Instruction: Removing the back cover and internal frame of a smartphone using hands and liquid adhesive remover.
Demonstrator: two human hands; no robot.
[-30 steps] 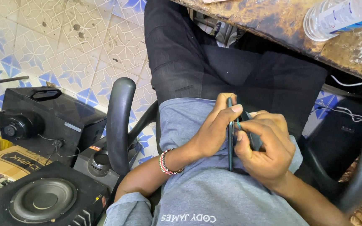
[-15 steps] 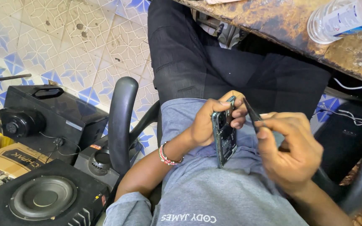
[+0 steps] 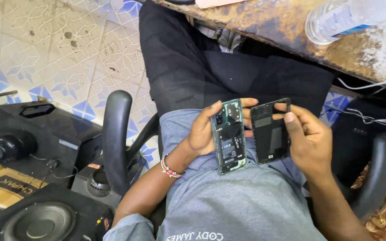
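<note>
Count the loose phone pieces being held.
2. The opened phone body is in the left hand; the black back cover is in the right hand. Smaller parts may be hidden.

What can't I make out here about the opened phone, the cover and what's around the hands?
Head view only:
- Opened phone: its screen side faces away, and the left hand covers its left edge.
- Back cover: outer face turned away; the right hand hides its right edge.
- Phone internals: parts too small to identify.
- Plastic bottle: cut off by the top edge.
- Speaker: cut off by the bottom edge.
</note>
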